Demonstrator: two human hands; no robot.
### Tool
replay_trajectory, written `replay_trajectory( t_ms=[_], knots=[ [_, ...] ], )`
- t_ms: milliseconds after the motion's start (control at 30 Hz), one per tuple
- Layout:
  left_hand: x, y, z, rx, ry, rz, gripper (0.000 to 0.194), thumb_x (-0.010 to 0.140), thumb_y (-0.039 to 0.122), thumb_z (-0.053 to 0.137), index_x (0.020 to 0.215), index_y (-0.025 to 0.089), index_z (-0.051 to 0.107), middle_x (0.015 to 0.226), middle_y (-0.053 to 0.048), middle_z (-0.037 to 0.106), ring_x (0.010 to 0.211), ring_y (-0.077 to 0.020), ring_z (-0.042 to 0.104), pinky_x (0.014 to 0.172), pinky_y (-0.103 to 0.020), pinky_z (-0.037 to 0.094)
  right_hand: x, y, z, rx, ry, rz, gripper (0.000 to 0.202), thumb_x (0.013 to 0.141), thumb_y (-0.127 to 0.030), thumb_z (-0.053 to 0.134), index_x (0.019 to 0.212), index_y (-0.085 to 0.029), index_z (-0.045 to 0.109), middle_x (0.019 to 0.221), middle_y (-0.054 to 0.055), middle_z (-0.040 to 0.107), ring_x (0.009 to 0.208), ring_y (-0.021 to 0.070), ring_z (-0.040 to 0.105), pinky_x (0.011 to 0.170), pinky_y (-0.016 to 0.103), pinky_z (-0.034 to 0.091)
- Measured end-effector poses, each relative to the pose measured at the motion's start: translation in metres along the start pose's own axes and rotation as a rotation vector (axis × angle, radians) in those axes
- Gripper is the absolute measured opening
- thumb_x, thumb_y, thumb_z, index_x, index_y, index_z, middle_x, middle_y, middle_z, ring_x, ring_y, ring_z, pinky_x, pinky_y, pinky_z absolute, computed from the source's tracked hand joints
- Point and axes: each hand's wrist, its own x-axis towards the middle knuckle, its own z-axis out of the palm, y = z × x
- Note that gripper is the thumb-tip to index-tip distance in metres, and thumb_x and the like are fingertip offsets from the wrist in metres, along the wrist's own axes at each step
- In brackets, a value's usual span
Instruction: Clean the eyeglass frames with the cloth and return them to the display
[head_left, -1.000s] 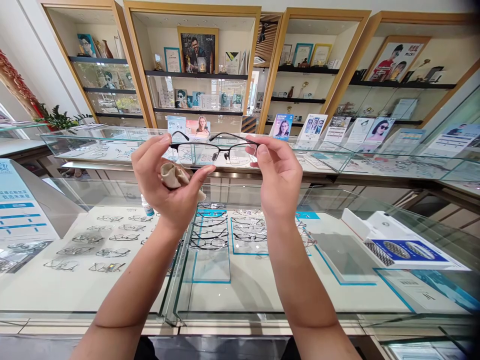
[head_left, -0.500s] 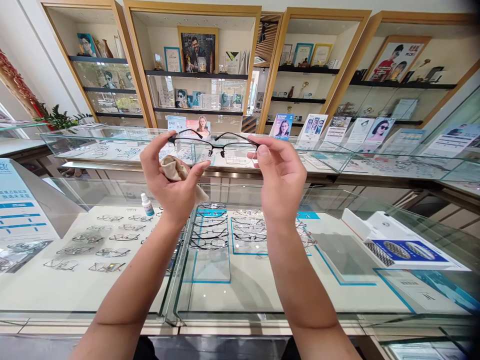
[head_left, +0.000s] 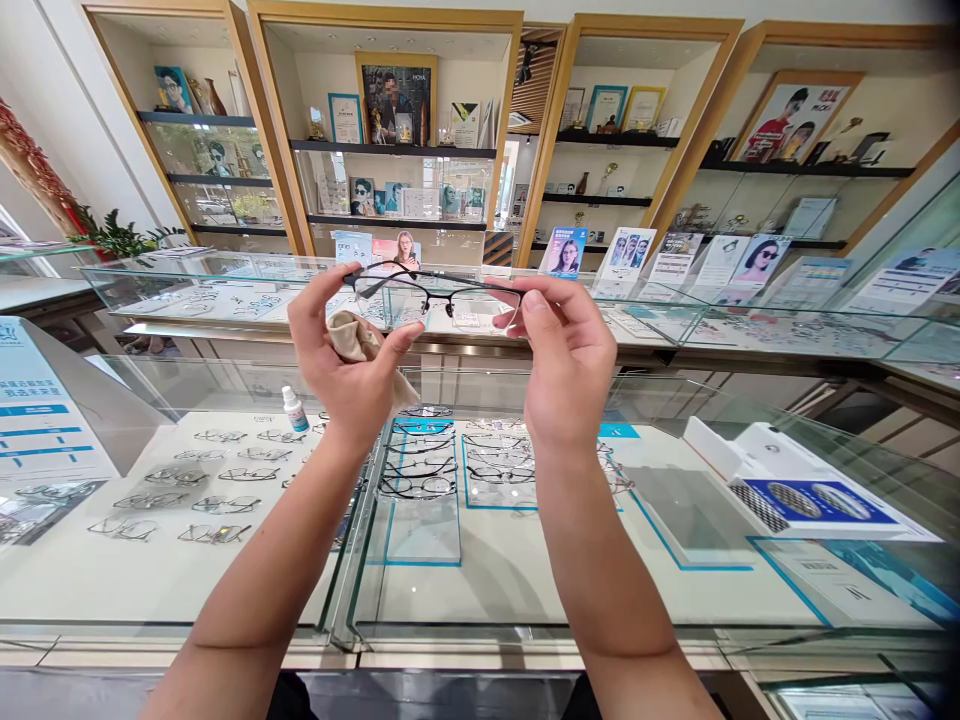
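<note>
Reaching over a glass display counter (head_left: 487, 600), the right hand (head_left: 568, 370) at 3 o'clock pinches one end of black-framed glasses (head_left: 440, 297) between thumb and fingers, holding them just off centre toward 11 o'clock. At 9 o'clock, the left hand (head_left: 341, 380) touches their other end with its index finger, thumb apart, remaining fingers curled on a beige cloth (head_left: 351, 340). A white bottle (head_left: 295, 410) stands between 8 and 9 o'clock.

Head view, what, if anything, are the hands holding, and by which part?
Black-framed glasses, by the frame's outer ends: left hand at one, right hand pinching the other. The left hand also holds a beige cloth.
</note>
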Motion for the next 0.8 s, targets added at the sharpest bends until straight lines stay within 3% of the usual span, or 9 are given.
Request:
replay_trajectory(
  t_ms=[300,500,800],
  knots=[
    [-0.001,-0.001,0.001,-0.020,0.005,0.029,0.062,0.082,0.058,0.091,0.133,0.033,0.066,0.131,-0.007,0.067,0.128,-0.0308,0.069,0.119,-0.053,0.052,0.001,0.007,-0.006,0.026,-0.033,0.071,0.014,0.104,-0.042,0.067,0.107,-0.030,0.074,0.109,0.001,0.081,0.092,0.0160,0.077,0.080,0.034,0.062],
    [-0.001,0.003,0.002,0.019,-0.036,-0.043,0.067,0.084,0.067,0.086,0.134,0.029,0.063,0.134,-0.009,0.067,0.127,-0.0306,0.070,0.117,-0.052,0.055,0.004,0.008,-0.007,0.064,0.001,0.119,0.011,0.100,-0.039,0.070,0.104,-0.030,0.076,0.099,-0.001,0.080,0.081,0.0142,0.073,0.074,0.033,0.057],
    [0.001,0.006,0.000,0.030,-0.056,-0.088,0.069,0.080,0.066,0.090,0.131,0.029,0.064,0.130,-0.008,0.068,0.125,-0.0308,0.071,0.113,-0.050,0.058,0.006,0.011,-0.012,0.012,-0.030,0.086,0.016,0.102,-0.045,0.069,0.106,-0.031,0.075,0.099,-0.001,0.075,0.089,0.0153,0.072,0.080,0.034,0.057]
  ],
)
